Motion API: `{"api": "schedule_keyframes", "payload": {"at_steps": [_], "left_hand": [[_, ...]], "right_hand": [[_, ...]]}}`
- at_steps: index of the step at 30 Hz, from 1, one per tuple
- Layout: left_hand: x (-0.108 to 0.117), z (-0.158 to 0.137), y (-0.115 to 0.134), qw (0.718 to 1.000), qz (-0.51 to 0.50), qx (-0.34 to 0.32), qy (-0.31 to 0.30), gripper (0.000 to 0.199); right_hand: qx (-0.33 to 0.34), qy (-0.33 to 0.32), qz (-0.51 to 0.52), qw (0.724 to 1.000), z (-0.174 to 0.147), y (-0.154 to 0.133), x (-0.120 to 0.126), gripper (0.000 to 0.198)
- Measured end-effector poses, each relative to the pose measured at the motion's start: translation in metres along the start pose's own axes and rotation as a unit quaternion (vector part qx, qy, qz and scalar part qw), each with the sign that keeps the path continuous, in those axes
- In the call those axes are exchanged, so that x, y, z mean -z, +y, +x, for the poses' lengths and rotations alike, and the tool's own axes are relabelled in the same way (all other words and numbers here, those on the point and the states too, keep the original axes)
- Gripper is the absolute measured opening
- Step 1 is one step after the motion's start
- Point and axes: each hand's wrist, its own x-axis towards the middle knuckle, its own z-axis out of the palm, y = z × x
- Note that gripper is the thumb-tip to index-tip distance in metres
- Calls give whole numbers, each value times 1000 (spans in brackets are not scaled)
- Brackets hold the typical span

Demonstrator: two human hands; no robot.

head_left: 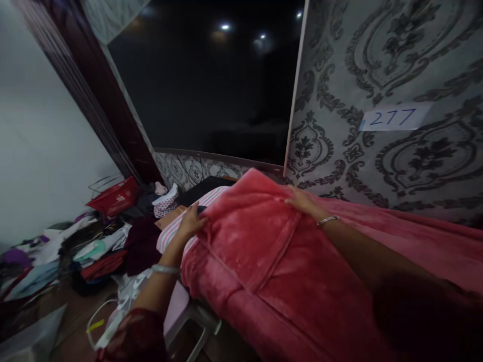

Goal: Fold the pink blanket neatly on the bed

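A red plush blanket (249, 231) spreads across the surface before me, with one part folded over itself and a seam line running along it. My left hand (191, 221) grips the blanket's left edge, its fingers closed on the fabric. At the upper right of the folded part, my right hand (301, 201) pinches the blanket, thumb and fingers together. A pink-and-white striped cloth (169, 235) shows beneath the blanket by my left hand. The blanket's far right stretch runs along the wall.
A large dark television screen (211, 80) hangs on the patterned wall (339, 75). A paper marked 277 (394, 116) is stuck there. On the left lie heaped clothes (101, 251) and a red basket (115, 196). A plastic stool (192, 317) stands below the blanket.
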Motion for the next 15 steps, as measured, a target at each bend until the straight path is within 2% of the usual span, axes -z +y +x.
{"api": "schedule_keyframes", "payload": {"at_steps": [2, 3, 6, 7, 9, 12, 15], "left_hand": [[-23, -8, -11, 999, 27, -44, -5, 65], [-37, -18, -14, 995, 50, -78, -32, 63], [-78, -58, -10, 955, 157, -185, -169, 58], [-88, -72, -6, 941, 189, -201, -194, 56], [-102, -97, 6, 933, 219, -205, -196, 51], [-109, -125, 28, 938, 222, -201, -172, 50], [-114, -144, 49, 926, 257, -211, -179, 54]], "right_hand": [[18, -31, -4, 999, -16, 7, -26, 54], [26, -44, -12, 999, -27, 14, -33, 54], [49, -57, -12, 997, -56, 39, -32, 53], [36, -53, 12, 998, -63, 47, -26, 54], [-41, -40, 81, 995, -72, 57, -11, 55], [-170, -30, 152, 973, -75, 60, 5, 52], [-219, -34, 185, 957, -71, 49, 2, 50]]}}
